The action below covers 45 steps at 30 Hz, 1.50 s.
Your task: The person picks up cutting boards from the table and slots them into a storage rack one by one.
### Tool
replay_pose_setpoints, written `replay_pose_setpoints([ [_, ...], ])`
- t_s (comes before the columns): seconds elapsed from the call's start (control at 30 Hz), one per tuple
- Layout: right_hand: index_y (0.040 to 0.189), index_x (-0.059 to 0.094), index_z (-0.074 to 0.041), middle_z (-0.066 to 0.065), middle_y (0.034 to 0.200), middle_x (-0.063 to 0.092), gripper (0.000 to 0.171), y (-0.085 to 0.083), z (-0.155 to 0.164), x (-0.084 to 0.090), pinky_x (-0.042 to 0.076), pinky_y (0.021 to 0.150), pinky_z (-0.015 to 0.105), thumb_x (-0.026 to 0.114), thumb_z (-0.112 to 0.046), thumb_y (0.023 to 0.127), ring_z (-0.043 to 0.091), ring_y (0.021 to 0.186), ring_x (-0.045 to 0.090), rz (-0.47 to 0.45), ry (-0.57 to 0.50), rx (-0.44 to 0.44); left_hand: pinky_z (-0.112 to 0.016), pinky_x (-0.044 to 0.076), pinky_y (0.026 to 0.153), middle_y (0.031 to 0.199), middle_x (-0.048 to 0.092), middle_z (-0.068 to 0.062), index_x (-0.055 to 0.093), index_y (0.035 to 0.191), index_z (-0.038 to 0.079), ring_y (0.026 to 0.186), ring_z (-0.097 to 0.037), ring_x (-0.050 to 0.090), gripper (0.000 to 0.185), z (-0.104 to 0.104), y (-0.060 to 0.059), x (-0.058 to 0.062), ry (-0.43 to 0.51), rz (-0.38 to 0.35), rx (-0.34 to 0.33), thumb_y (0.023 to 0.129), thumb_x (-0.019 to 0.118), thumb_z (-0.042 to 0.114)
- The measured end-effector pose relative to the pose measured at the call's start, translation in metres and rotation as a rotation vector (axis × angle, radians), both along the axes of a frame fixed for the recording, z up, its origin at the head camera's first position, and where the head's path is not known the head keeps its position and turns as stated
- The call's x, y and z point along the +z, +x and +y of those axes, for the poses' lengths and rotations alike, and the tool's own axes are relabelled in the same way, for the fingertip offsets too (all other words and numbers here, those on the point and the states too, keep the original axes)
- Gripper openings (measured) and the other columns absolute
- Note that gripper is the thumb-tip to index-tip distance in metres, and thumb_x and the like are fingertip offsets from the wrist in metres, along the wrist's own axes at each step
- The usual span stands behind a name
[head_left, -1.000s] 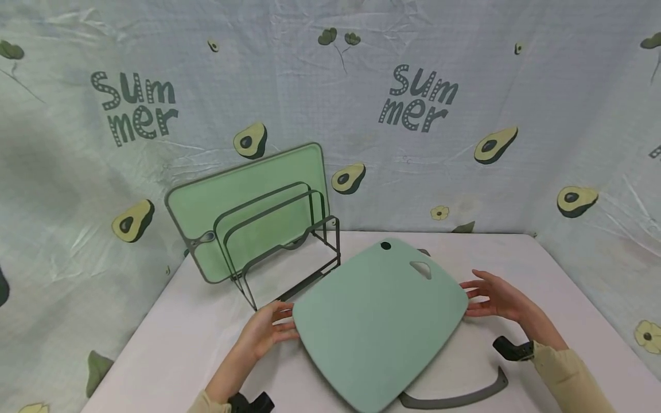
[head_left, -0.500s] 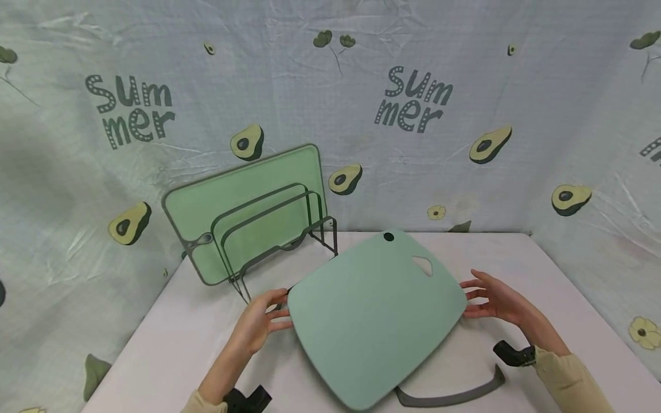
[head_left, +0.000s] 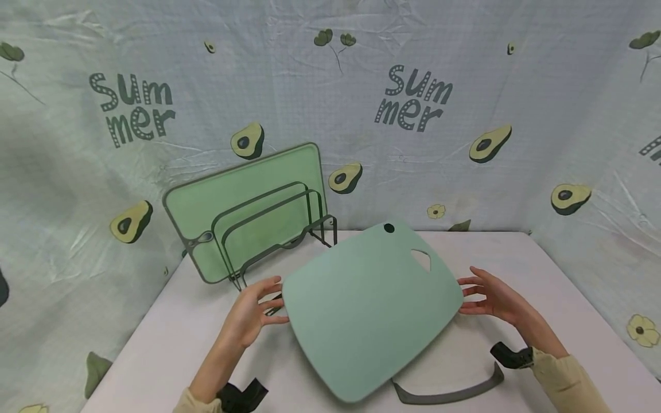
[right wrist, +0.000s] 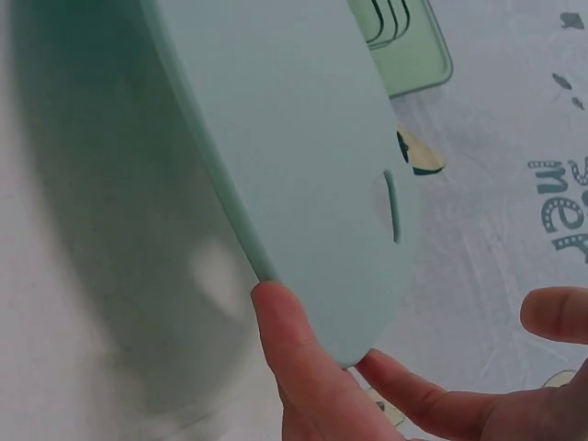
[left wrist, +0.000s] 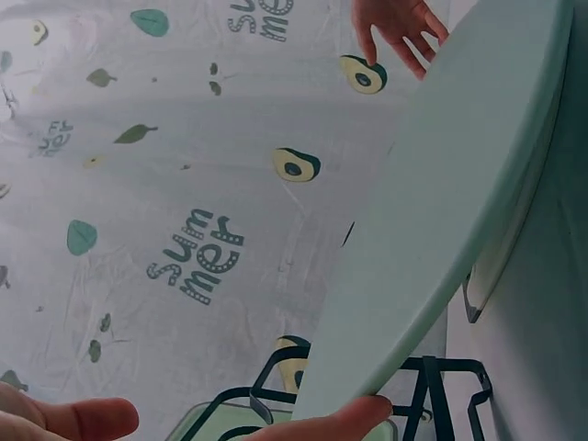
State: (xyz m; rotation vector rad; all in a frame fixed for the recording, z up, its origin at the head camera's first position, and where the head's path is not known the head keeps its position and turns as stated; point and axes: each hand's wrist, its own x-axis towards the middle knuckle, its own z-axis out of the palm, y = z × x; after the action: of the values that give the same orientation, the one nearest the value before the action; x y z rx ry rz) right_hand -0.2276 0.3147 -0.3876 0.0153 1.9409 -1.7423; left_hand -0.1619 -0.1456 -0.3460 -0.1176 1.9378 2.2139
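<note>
Counting two green cutting boards: one mint board lifted over the counter, one bordered board standing in the rack; counting one wire rack; one grey curved handle piece lying on the counter; two hands, left hand and right hand; two "Summer" prints showing on the backdrop.

A cutting board sits mid-table, between the left hand at its left edge and the right hand at its right edge. Behind it to the left stands a wire rack on the table, with a second board in its rearmost slot. A curved handle piece lies before the board, partly under it.
</note>
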Motion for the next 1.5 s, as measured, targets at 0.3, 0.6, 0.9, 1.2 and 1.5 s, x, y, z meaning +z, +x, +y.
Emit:
replay_pose_setpoints([
  [0.3,0.136,0.019,0.008,0.008,0.107,0.044,0.074,0.002,-0.007,0.000,0.049,0.083,0.039,0.023,-0.052,0.093,0.020,0.090,0.060,0.059,0.051,-0.086,-0.039,0.051,0.073,0.136,0.026,-0.024,0.026,0.136,-0.002,0.105,-0.028,0.046,0.048,-0.001,-0.001,0.008,0.008,0.029,0.008,0.096,0.031,0.022],
  [0.6,0.131,0.029,0.002,0.006,0.100,0.047,0.062,0.004,-0.013,0.007,0.048,0.084,0.042,0.026,-0.048,0.094,0.023,0.088,0.061,0.091,-0.036,-0.102,-0.042,0.050,0.077,0.138,0.026,-0.021,0.027,0.136,-0.005,0.110,-0.033,0.042,0.048,-0.004,0.001,0.021,0.003,0.066,-0.001,0.097,0.028,0.022],
  [0.9,0.115,0.045,-0.010,0.004,0.096,0.050,0.040,0.004,-0.021,0.012,0.050,0.081,0.040,0.029,-0.042,0.095,0.026,0.087,0.059,0.114,-0.143,-0.124,-0.037,0.051,0.072,0.135,0.030,-0.019,0.030,0.134,-0.006,0.103,-0.024,0.051,0.046,-0.009,0.000,0.028,-0.013,0.107,0.015,0.098,0.026,0.021],
  [1.2,0.117,0.042,-0.006,0.003,0.095,0.055,0.040,0.002,-0.032,0.016,0.050,0.080,0.041,0.030,-0.038,0.096,0.026,0.086,0.061,0.181,-0.163,-0.122,-0.035,0.050,0.075,0.140,0.025,-0.018,0.027,0.136,-0.004,0.108,-0.024,0.050,0.044,-0.017,-0.001,0.040,-0.019,0.158,0.002,0.097,0.026,0.015],
  [1.5,0.119,0.039,-0.006,0.005,0.097,0.050,0.042,-0.004,-0.046,0.022,0.049,0.081,0.043,0.032,-0.040,0.095,0.025,0.085,0.060,0.199,-0.192,-0.146,-0.040,0.049,0.078,0.141,0.023,-0.017,0.024,0.137,-0.004,0.121,-0.035,0.036,0.045,-0.029,-0.002,0.052,-0.019,0.209,0.005,0.098,0.026,0.018],
])
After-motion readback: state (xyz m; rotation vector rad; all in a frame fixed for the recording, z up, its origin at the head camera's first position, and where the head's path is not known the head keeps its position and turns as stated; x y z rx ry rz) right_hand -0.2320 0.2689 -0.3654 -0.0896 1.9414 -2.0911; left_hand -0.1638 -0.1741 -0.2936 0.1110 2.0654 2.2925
